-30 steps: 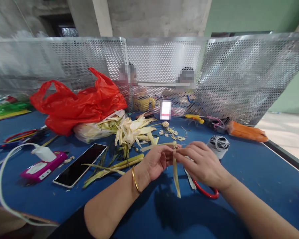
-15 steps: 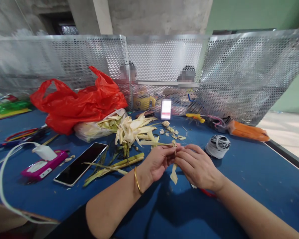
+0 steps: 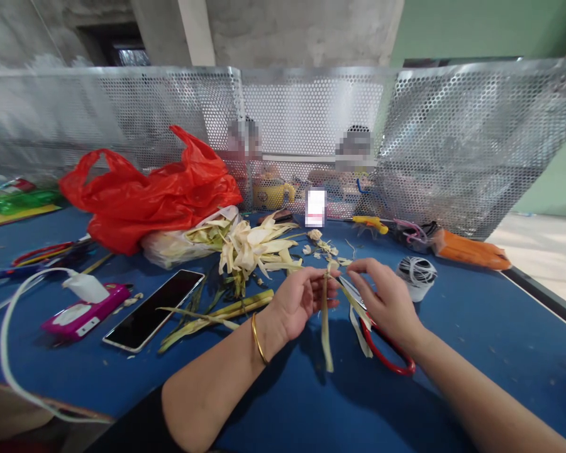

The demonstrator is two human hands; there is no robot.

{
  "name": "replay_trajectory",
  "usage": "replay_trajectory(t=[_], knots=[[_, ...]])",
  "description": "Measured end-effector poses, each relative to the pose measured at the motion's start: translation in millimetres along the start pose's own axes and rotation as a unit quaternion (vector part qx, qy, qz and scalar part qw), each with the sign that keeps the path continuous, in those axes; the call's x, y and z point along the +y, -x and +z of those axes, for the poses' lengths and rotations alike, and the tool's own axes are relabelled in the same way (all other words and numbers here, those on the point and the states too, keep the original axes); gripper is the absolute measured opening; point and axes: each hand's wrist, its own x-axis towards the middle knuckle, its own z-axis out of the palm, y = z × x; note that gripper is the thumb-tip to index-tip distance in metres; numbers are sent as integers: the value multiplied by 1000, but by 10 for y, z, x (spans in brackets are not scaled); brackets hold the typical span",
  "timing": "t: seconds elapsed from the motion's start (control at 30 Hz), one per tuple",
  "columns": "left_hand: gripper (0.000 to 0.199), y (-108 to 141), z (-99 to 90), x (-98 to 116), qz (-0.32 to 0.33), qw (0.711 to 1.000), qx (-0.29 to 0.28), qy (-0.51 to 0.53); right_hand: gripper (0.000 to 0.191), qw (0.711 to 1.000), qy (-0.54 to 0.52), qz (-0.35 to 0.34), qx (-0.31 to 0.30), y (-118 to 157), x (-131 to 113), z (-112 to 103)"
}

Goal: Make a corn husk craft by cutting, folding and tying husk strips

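Pale dried husk strips (image 3: pixel 326 327) hang from the fingertips of my left hand (image 3: pixel 302 302), which pinches them between thumb and forefinger at a small knotted top. Just to the right is my right hand (image 3: pixel 387 302), its thumb and forefinger brought together close to that top. Whether a thin thread runs between the two hands is too fine to tell. Under my right hand lie red-handled scissors (image 3: pixel 391 365), partly hidden, with loose husk pieces (image 3: pixel 360 333) by the blades. A spool of grey-white string (image 3: pixel 416 277) stands beyond my right hand.
A heap of husks (image 3: pixel 249 242) and stalks (image 3: pixel 217 318) lies left of my hands. Further left are a phone (image 3: pixel 153 309), a pink power strip (image 3: pixel 87 311) with a white cable, and a red plastic bag (image 3: pixel 155 195). A yellow glue gun (image 3: pixel 370 223) lies near the perforated metal screen (image 3: pixel 311 107).
My right hand has moved right and up, apart from my left hand. The husk strips now hang free below the left fingertips, and more of the scissors shows.
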Motion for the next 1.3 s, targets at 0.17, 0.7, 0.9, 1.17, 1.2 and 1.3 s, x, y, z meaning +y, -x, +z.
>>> replay_trajectory(t=[0.17,0.7,0.9,1.17,1.2,1.3], knots=[[10,24,21,-34,35,996,-1,-80,22,959,-176,102,-195,-21,31,67],[23,-3,-27,-2,-33,985,-62,-160,37,831,-427,329,-142,-34,35,102],[19,-12,-22,-91,15,979,-57,-196,28,772,-516,365,-67,20,-17,190],[28,-8,-14,-131,40,975,13,-219,30,801,-477,361,-29,25,-62,209],[27,-6,-11,-129,38,972,18,-232,30,808,-470,355,-27,23,-67,210],[19,-4,-4,-117,25,967,18,-252,30,824,-455,337,-29,22,-78,221]])
